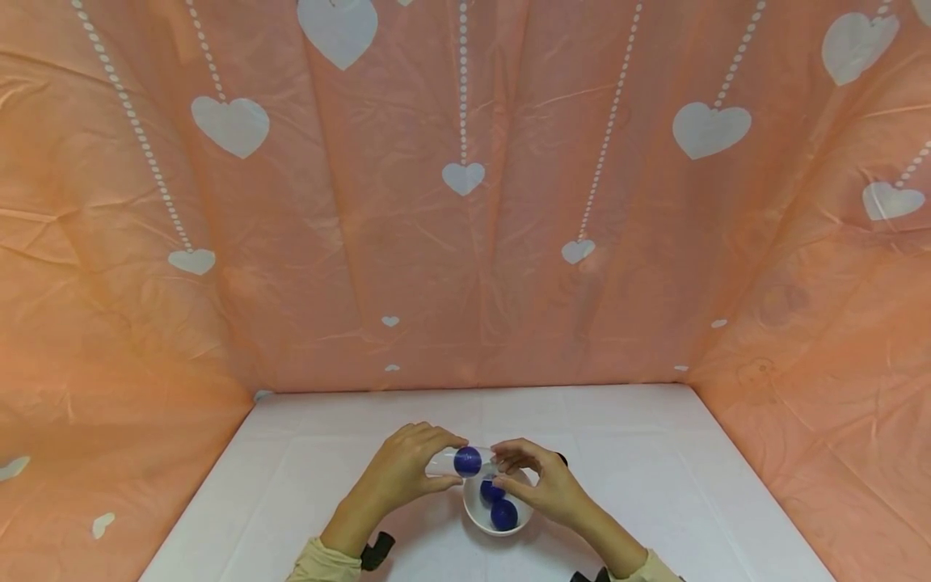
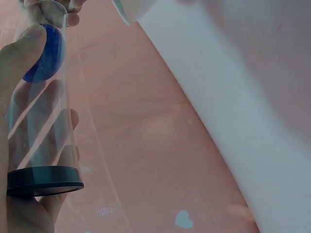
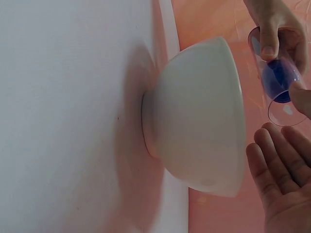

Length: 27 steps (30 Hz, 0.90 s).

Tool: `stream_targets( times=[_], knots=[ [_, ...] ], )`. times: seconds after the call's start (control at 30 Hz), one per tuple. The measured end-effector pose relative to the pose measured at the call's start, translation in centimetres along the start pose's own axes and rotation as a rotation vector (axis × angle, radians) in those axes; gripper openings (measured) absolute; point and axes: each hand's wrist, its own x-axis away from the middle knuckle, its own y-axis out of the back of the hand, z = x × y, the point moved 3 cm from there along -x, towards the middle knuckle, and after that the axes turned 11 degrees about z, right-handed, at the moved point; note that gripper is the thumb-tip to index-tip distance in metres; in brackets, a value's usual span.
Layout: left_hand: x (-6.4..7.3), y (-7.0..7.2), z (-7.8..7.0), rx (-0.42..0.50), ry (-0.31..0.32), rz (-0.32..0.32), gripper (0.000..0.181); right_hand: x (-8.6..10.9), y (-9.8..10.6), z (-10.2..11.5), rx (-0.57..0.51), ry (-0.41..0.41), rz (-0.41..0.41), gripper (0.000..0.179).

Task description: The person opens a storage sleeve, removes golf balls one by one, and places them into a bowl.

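My left hand point(image 1: 407, 465) grips a clear plastic tube point(image 2: 36, 126) with a black end cap point(image 2: 46, 179). Inside the tube, toward its uncapped end, sits a blue ball point(image 1: 468, 461). That end points at my right hand point(image 1: 541, 481), whose fingers extend just beyond the opening, while its thumb point(image 3: 301, 99) is at the rim; whether it touches is unclear. Under the tube's mouth and my right hand stands a white bowl point(image 3: 204, 116). Two blue balls lie in the bowl, the nearer ball point(image 1: 504, 515) showing plainly and the other ball point(image 1: 491, 490) partly covered.
The bowl stands upright on a white tabletop point(image 1: 327, 428). Behind and at both sides hangs an orange sheet point(image 1: 407, 259) printed with white hearts. Beyond my right hand a small dark thing point(image 1: 562, 458) peeks out, mostly hidden.
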Motion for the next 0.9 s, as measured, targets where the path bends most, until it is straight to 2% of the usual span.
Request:
stream_targets(
  times=[0.3, 0.47, 0.9],
  knots=[
    [0.10, -0.14, 0.08, -0.010, 0.004, 0.000, 0.056, 0.06, -0.06, -0.13, 0.002, -0.008, 0.008, 0.039],
    [0.10, -0.03, 0.10, -0.006, 0.024, 0.027, 0.055, 0.06, -0.05, -0.23, -0.010, -0.011, 0.014, 0.038],
    [0.15, -0.01, 0.13, -0.020, 0.011, 0.019, 0.055, 0.08, -0.15, -0.51, -0.025, -0.056, 0.026, 0.038]
  ],
)
